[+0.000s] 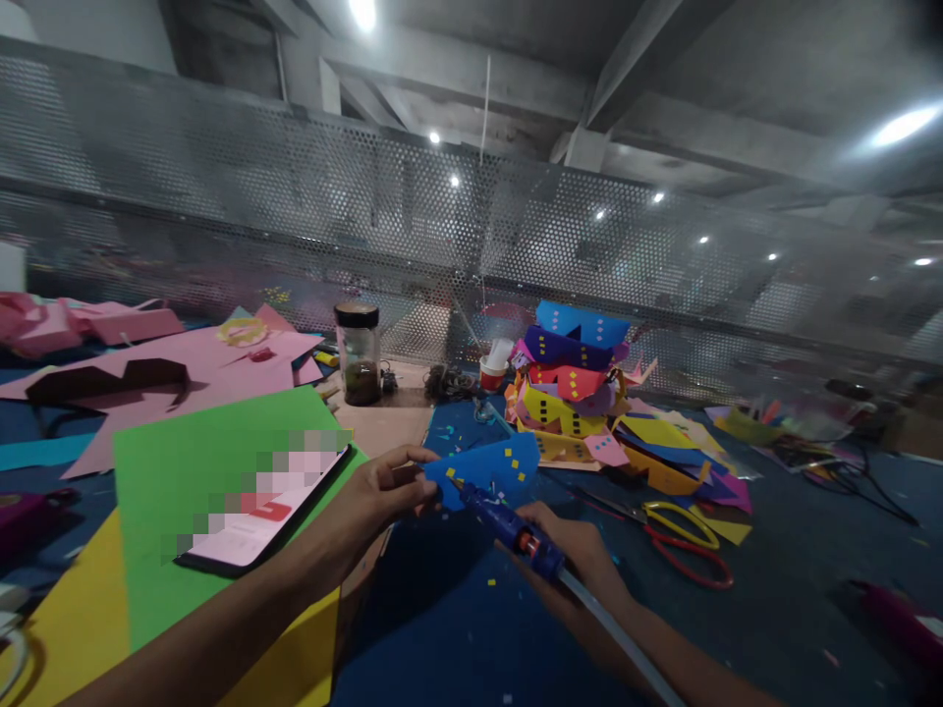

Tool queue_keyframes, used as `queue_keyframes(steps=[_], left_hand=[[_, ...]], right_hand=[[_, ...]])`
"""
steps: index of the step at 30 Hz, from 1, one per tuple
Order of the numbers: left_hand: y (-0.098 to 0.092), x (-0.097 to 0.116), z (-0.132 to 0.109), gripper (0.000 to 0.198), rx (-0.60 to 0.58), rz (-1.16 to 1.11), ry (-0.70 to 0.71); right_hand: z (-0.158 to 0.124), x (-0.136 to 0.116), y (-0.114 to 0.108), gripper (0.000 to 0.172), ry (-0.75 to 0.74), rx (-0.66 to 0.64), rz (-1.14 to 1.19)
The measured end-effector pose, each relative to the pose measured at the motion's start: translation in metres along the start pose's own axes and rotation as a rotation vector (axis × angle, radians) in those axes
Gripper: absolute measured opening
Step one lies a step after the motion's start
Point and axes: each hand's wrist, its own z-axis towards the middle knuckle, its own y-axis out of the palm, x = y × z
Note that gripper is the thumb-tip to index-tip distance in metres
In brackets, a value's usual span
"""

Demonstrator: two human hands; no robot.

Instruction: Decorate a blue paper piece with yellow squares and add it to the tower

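My left hand (383,493) pinches the left edge of a blue paper piece (492,469) dotted with small yellow squares, holding it just above the table. My right hand (582,562) grips a blue glue gun (508,528) with a clear glue stick trailing back along my forearm. The gun's nozzle touches the lower edge of the blue paper piece. Both hands are closed around what they hold.
A phone (269,511) lies on a green sheet (162,471) over yellow paper (74,609). Pink sheets (221,368) lie at back left. A dark-lidded jar (359,353), a red cup (493,373), a stack of coloured paper pieces (571,388) and yellow and red scissors (682,535) surround the hands. A perforated metal screen (471,226) runs behind.
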Motion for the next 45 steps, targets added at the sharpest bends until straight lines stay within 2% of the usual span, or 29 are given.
queue_keyframes(steps=[5,10,16,20,23,28,34,40,45], left_hand=[[0.001,0.0,0.001,0.028,0.009,-0.017,-0.004],[0.002,0.001,0.0,0.027,0.009,-0.015,-0.008],[0.001,0.001,0.0,0.024,-0.006,0.0,0.006],[0.001,0.002,-0.001,0.024,-0.007,0.009,0.003],[0.001,0.002,-0.001,0.024,-0.019,0.012,0.008],[0.002,0.002,-0.002,0.023,-0.011,-0.001,0.008],[0.002,0.003,-0.001,0.026,0.016,0.001,0.005],[0.002,0.003,-0.002,0.024,0.0,0.006,0.004],[0.0,0.002,-0.002,0.024,-0.004,0.013,0.006]], right_hand=[[0.001,-0.001,-0.003,0.023,0.005,-0.028,0.017],[-0.002,-0.01,-0.007,0.021,0.046,0.032,0.032],[0.003,-0.001,-0.007,0.02,0.066,-0.094,0.046],[0.005,0.003,-0.009,0.021,0.045,-0.111,0.025],[0.002,-0.003,-0.01,0.02,0.013,-0.09,0.025],[-0.002,-0.013,-0.009,0.023,0.05,0.038,-0.042],[0.003,-0.01,-0.013,0.02,0.071,-0.097,0.0],[-0.004,-0.032,-0.021,0.018,0.082,0.088,-0.053],[-0.004,-0.025,-0.018,0.018,0.032,0.071,-0.043]])
